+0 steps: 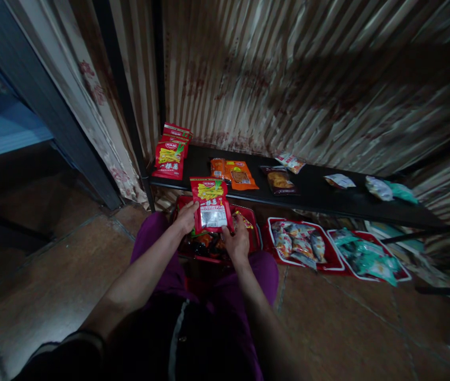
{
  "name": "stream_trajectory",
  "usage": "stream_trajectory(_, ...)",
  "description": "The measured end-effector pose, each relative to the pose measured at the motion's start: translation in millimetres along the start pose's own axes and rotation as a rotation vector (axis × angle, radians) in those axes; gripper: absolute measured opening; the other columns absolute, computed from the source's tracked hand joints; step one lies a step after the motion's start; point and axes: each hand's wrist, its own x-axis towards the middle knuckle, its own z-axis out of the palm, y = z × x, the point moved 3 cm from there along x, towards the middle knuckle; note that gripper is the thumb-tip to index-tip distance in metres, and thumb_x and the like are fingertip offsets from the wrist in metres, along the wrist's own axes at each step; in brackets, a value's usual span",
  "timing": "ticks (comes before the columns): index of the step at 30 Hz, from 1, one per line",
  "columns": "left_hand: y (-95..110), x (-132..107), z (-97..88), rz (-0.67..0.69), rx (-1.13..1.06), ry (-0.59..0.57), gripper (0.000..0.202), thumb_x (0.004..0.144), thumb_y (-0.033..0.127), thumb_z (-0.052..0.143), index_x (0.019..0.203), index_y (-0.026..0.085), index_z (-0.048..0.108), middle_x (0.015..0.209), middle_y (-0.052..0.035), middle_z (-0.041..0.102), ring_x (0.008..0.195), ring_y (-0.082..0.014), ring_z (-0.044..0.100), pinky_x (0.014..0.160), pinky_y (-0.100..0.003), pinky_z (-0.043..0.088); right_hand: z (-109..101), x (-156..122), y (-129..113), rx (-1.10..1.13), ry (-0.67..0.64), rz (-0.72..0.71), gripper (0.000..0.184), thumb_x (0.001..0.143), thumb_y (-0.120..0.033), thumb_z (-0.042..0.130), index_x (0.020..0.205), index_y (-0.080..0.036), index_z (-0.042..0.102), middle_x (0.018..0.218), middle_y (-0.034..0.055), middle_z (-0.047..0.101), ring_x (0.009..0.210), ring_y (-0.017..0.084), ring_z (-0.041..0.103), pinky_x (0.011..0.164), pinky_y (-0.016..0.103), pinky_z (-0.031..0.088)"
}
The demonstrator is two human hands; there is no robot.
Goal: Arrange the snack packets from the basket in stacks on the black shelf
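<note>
The scene was dim and cool-toned, with a pale sheen on the floor [62, 307] at lower left and a broad dark shadow across the curtain [347, 79] at upper right. Wide-angle distortion stretched the edges, and the corners darkened. The red packet [211, 205] near the centre looked fairly sharp, while the far right was blurred.

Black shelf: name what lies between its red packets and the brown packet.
Orange packets lie on the black shelf, between its red packets and the brown packet; the head view shows this.
</note>
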Motion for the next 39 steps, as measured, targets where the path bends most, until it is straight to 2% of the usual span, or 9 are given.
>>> stream_trajectory(2, -2, -4, 2.9, 0.005, 0.006, -0.005, 0.015, 0.077, 0.024, 0.069, 0.085, 0.014, 0.062, 0.075, -0.0043, 0.070, 0.075, -0.0175, 0.068, 0.084, -0.036, 0.052, 4, -2, -16, -0.228, 0.026, -0.188, 0.055, 0.082, -0.037, 0.054, 0.134, -0.021, 0.046, 0.145, 0.0112, 0.040, 0.137, 0.028, 0.029, 0.111, 0.054, 0.024)
stream_trajectory(5, -4, -9, 9.1, 0.039, 0.023, -0.014, 0.019, 0.076, 0.028, 0.070, 0.086, 0.015, 0.062, 0.077, -0.0040, 0.071, 0.076, -0.0184, 0.068, 0.084, -0.037, 0.051, 19, -8, -31, -0.288, -0.095, -0.300, 0.048, 0.089, -0.035, 0.044, 0.135, -0.020, 0.046, 0.144, 0.0114, 0.041, 0.135, 0.025, 0.033, 0.111, 0.049, 0.028)
stream_trajectory(11, -6, -25, 20.3, 0.122, 0.207, -0.026, 0.027, 0.070, 0.036, 0.072, 0.088, 0.016, 0.069, 0.107, -0.0095, 0.069, 0.109, -0.0238, 0.059, 0.099, -0.037, 0.041, 37, -14, -36, -0.106, -0.200, -0.147, 0.069, 0.082, -0.050, 0.054, 0.141, -0.018, 0.036, 0.144, 0.0132, 0.041, 0.134, 0.028, 0.036, 0.109, 0.049, 0.031)
stream_trajectory(16, -4, -44, 26.6, 0.086, 0.426, -0.184, 0.036, 0.077, 0.051, 0.060, 0.095, 0.022, 0.072, 0.128, -0.0097, 0.059, 0.127, -0.0290, 0.045, 0.101, -0.043, 0.038, 31, -15, -23, 0.194, -0.224, 0.087, 0.065, 0.075, -0.043, 0.064, 0.134, -0.023, 0.045, 0.122, 0.0077, 0.062, 0.113, 0.025, 0.057, 0.102, 0.045, 0.040)
stream_trajectory(20, 1, -37, 18.6, 0.164, 0.424, -0.152, 0.032, 0.074, 0.044, 0.066, 0.091, 0.017, 0.070, 0.114, -0.0124, 0.065, 0.114, -0.0275, 0.055, 0.093, -0.040, 0.045, 24, -17, -7, 0.620, -0.182, 0.320, 0.038, 0.073, -0.038, 0.069, 0.108, -0.025, 0.062, 0.099, 0.0017, 0.070, 0.092, 0.019, 0.065, 0.087, 0.037, 0.051)
stream_trajectory(24, 20, -13, -0.5, 0.357, 0.531, 0.219, 0.022, 0.074, 0.030, 0.066, 0.092, 0.017, 0.067, 0.098, -0.0083, 0.069, 0.097, -0.0212, 0.062, 0.091, -0.035, 0.045, 18, -21, -2, 0.921, -0.182, 0.541, 0.032, 0.063, -0.031, 0.080, 0.090, -0.025, 0.064, 0.085, -0.0020, 0.072, 0.074, 0.015, 0.068, 0.067, 0.030, 0.057)
stream_trajectory(26, 34, -2, -3.4, 0.427, 0.544, 0.298, 0.023, 0.072, 0.027, 0.068, 0.093, 0.018, 0.065, 0.099, -0.0075, 0.068, 0.098, -0.0199, 0.061, 0.090, -0.032, 0.045, 16, -23, -3, 0.974, -0.254, 0.616, 0.032, 0.062, -0.029, 0.082, 0.088, -0.024, 0.064, 0.085, -0.0022, 0.072, 0.072, 0.016, 0.068, 0.066, 0.032, 0.059)
stream_trajectory(32, 47, 15, 2.8, 0.177, 0.281, 0.123, 0.022, 0.069, 0.030, 0.074, 0.082, 0.016, 0.063, 0.073, -0.0055, 0.069, 0.072, -0.0195, 0.066, 0.072, -0.032, 0.051, 20, -34, -2, 0.981, -0.354, 0.700, 0.030, 0.064, -0.031, 0.081, 0.088, -0.025, 0.064, 0.082, -0.0022, 0.073, 0.069, 0.016, 0.069, 0.069, 0.037, 0.060)
stream_trajectory(39, 47, 22, -3.7, 0.221, 0.217, 0.245, 0.015, 0.073, 0.029, 0.071, 0.072, 0.016, 0.063, 0.066, -0.0037, 0.068, 0.069, -0.0193, 0.066, 0.070, -0.032, 0.050, 17, -45, -15, 0.968, -0.494, 0.553, 0.035, 0.065, -0.029, 0.079, 0.097, -0.027, 0.066, 0.101, -0.0014, 0.071, 0.094, 0.018, 0.066, 0.095, 0.044, 0.049)
